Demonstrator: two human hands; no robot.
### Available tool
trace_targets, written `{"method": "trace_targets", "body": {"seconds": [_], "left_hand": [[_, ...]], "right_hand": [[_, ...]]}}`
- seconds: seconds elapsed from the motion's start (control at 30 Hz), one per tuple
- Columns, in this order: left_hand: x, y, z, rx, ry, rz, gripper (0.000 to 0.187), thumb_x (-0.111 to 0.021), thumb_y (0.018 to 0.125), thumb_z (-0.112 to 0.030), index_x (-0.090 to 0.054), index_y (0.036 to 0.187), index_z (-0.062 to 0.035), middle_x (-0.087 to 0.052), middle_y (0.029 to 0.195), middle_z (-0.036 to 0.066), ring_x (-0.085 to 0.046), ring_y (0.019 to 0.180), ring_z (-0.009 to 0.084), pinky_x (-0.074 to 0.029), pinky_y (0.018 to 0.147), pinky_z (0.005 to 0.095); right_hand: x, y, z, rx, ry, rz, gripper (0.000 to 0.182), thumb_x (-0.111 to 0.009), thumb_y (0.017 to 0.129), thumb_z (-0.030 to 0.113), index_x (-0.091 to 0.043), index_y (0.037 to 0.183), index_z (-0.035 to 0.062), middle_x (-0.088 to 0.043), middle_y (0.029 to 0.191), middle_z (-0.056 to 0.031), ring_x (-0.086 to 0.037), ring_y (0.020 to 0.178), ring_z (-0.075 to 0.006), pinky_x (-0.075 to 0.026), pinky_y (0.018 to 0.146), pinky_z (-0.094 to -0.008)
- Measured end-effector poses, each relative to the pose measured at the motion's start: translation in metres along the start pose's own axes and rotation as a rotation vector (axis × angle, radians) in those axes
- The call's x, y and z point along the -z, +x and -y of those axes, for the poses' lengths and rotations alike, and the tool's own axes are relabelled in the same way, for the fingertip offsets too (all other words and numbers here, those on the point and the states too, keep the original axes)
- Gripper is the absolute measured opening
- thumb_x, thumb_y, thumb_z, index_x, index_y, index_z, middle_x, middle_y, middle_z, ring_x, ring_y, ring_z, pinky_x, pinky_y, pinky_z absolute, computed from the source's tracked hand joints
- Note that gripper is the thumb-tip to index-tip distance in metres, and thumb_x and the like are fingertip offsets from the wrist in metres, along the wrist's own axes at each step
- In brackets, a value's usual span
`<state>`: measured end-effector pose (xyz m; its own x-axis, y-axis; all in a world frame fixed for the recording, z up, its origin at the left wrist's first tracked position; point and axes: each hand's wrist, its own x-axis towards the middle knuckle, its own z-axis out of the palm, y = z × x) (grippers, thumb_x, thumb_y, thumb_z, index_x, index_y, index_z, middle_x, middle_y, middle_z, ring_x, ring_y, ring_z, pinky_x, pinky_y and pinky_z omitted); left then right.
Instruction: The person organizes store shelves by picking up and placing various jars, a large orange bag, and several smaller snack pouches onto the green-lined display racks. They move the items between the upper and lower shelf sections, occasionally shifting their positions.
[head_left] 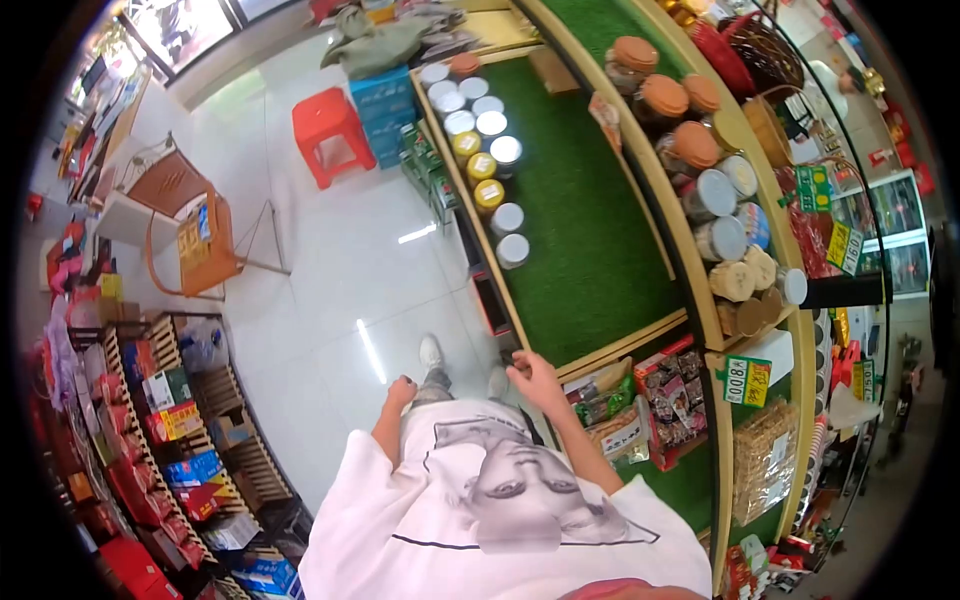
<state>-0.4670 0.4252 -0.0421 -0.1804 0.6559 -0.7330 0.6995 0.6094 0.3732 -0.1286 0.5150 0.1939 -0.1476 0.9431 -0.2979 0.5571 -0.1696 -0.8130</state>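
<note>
My left hand (402, 390) hangs at my left side over the tiled floor, its fingers loosely curled in with no object showing. Close to the front corner of a shelf lined with green turf (590, 230) is my right hand (535, 378), fingers apart and bent, holding nothing. Along the left edge of that shelf stand several lidded jars (508, 152), with white, yellow and orange lids. Below my right forearm, bagged snacks (615, 430) lie by a red box of wrapped packets (678, 395).
An upper shelf at right carries jars with orange lids (664, 97) and price cards (747, 380). On the floor ahead are a red stool (330, 135) and blue boxes (385, 115). A brown chair (170, 180) with a tan bag (210, 245) stands left, beyond a slatted rack of boxed goods (190, 430).
</note>
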Motion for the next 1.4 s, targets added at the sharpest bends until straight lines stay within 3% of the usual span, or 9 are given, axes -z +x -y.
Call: {"method": "trace_targets", "body": {"seconds": [0.13,0.37,0.53,0.67,0.73,0.8,1.07,1.23,1.4], "left_hand": [[0.046,0.025,0.054,0.086,-0.13,-0.083,0.04,-0.052,0.085,-0.031,-0.064,0.108,-0.0012,-0.066,0.11,0.026,-0.061,0.108,0.041,-0.048,0.096,0.0453],[0.106,0.064,0.054,0.208,-0.41,-0.082,0.039,-0.055,0.086,-0.029,-0.065,0.111,0.0004,-0.067,0.109,0.024,-0.063,0.108,0.0354,-0.048,0.094,0.0406],[0.127,0.112,-0.059,-0.08,-0.507,0.081,0.043,-0.054,0.089,-0.029,-0.061,0.12,-0.0005,-0.068,0.111,0.018,-0.063,0.106,0.0292,-0.049,0.089,0.0379],[0.156,0.1,-0.207,-0.23,-0.648,0.437,0.048,-0.044,0.098,-0.037,-0.048,0.136,-0.0082,-0.06,0.124,0.009,-0.054,0.112,0.0238,-0.044,0.095,0.0429],[0.15,0.106,-0.257,-0.287,-0.63,0.526,0.05,-0.042,0.101,-0.041,-0.046,0.138,-0.0086,-0.058,0.129,0.009,-0.053,0.116,0.0253,-0.044,0.096,0.0434],[0.148,0.1,-0.302,-0.257,-0.628,0.609,0.054,-0.041,0.101,-0.043,-0.041,0.142,-0.0095,-0.052,0.138,0.011,-0.052,0.12,0.0284,-0.044,0.098,0.0457],[0.13,0.155,-0.377,0.073,-0.66,0.837,0.07,-0.039,0.101,-0.049,-0.017,0.154,-0.0104,-0.042,0.146,0.016,-0.054,0.118,0.0337,-0.044,0.102,0.0481],[0.122,0.146,-0.427,0.197,-0.631,1.001,0.053,-0.037,0.1,-0.051,-0.045,0.132,-0.0095,-0.053,0.127,0.011,-0.056,0.115,0.0295,-0.045,0.101,0.0492],[0.158,0.058,-0.497,0.242,-0.626,1.26,0.058,-0.042,0.098,-0.054,-0.044,0.136,-0.0093,-0.052,0.132,0.011,-0.055,0.118,0.027,-0.05,0.097,0.0448]], "right_hand": [[-0.029,0.051,0.05,-0.093,0.003,0.084,0.044,-0.069,0.086,0.028,-0.059,0.12,0.0019,-0.065,0.104,-0.0167,-0.064,0.088,-0.0283,-0.051,0.08,-0.0377],[-0.074,0.108,0.042,-0.092,-0.05,-0.009,0.049,-0.072,0.084,0.032,-0.058,0.119,-0.0001,-0.066,0.101,-0.014,-0.065,0.087,-0.0247,-0.051,0.081,-0.0352],[-0.046,0.152,0.022,-0.316,-0.117,-0.197,0.065,-0.073,0.082,0.036,-0.05,0.132,0.0012,-0.059,0.117,-0.0237,-0.058,0.108,-0.0337,-0.046,0.093,-0.04],[-0.045,0.218,-0.002,-0.178,-0.116,-0.439,0.086,-0.074,0.081,0.037,-0.032,0.143,-0.004,-0.042,0.135,-0.0303,-0.047,0.122,-0.0451,-0.038,0.106,-0.0436],[-0.04,0.249,0.004,-0.29,-0.086,-0.376,0.089,-0.074,0.08,0.034,-0.024,0.15,0.0146,-0.033,0.141,-0.0296,-0.049,0.117,-0.0519,-0.048,0.094,-0.0528],[-0.043,0.275,0.006,-0.401,-0.21,-0.414,0.082,-0.074,0.079,0.029,-0.029,0.147,0.0165,-0.032,0.141,-0.0283,-0.049,0.114,-0.0544,-0.049,0.092,-0.0536],[-0.009,0.279,-0.018,-0.332,-0.113,-0.465,0.065,-0.078,0.071,0.021,-0.044,0.126,0.0105,-0.045,0.12,-0.0212,-0.058,0.101,-0.0467,-0.054,0.083,-0.0503],[0.049,0.216,0.031,-0.212,0.06,-0.494,0.057,-0.079,0.069,0.026,-0.055,0.119,0.0134,-0.053,0.117,-0.0134,-0.063,0.099,-0.0381,-0.054,0.086,-0.0459],[0.127,0.133,0.109,-0.09,-0.012,-0.56,0.058,-0.082,0.066,0.028,-0.061,0.119,0.0156,-0.056,0.123,-0.0073,-0.064,0.102,-0.0319,-0.055,0.086,-0.0427]]}}
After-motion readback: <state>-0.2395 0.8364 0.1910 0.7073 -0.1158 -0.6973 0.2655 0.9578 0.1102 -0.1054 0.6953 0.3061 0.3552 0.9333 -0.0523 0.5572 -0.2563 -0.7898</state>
